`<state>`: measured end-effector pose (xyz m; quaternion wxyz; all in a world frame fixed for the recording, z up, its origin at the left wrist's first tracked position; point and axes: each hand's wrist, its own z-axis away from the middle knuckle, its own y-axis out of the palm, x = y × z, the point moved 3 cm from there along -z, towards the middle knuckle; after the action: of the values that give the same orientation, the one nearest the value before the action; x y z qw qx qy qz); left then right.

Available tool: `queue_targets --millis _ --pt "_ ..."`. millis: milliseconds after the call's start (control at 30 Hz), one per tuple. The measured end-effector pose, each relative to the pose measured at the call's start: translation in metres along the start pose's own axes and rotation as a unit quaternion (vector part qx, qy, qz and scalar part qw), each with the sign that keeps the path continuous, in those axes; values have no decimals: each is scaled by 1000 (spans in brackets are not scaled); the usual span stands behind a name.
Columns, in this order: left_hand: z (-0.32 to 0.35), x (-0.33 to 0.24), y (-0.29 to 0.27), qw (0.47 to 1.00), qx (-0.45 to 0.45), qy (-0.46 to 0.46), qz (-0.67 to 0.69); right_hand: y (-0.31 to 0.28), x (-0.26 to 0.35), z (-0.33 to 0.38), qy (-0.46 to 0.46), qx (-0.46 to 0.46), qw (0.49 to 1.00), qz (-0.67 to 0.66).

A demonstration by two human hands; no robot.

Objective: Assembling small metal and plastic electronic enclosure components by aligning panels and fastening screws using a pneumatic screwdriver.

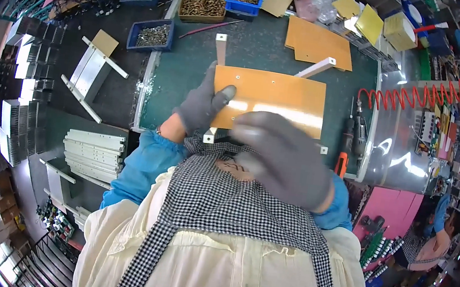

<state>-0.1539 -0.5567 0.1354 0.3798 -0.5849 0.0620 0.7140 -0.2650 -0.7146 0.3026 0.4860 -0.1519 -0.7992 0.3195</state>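
An orange rectangular board (297,97) with small holes lies over a frame with white square metal legs (315,67), whose ends stick out past it. My left hand (203,105), in a grey glove, is closed on the board's left edge, thumb on top and fingers underneath. Over the board's near edge hovers my right hand (286,159), also gloved in grey. It is smeared by motion, so whether anything is between its fingers is hidden.
Blue bins (152,34) and a carton (203,0) of small metal parts stand at the back. More orange boards (320,42) lie far right. Screwdrivers (345,144) rest at the right, near a red coiled hose (422,96). White metal frames (90,76) lie left.
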Motion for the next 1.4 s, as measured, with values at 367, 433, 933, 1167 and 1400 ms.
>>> queue_targets --millis 367,433,933,1167,1400 --pt "-1 -2 2 999 -5 -13 -46 70 -63 -1 177 22 903 392" --pt "1 -2 0 999 4 -8 -42 72 -62 -1 184 26 903 388" --pt "-132 95 -195 950 -189 -74 -236 67 -58 -9 235 16 909 343" --pt "-171 119 -195 899 -51 -107 -422 68 -59 -14 262 -8 904 338" --pt "-175 151 -219 959 -77 -60 -266 70 -56 -20 272 -11 901 337"
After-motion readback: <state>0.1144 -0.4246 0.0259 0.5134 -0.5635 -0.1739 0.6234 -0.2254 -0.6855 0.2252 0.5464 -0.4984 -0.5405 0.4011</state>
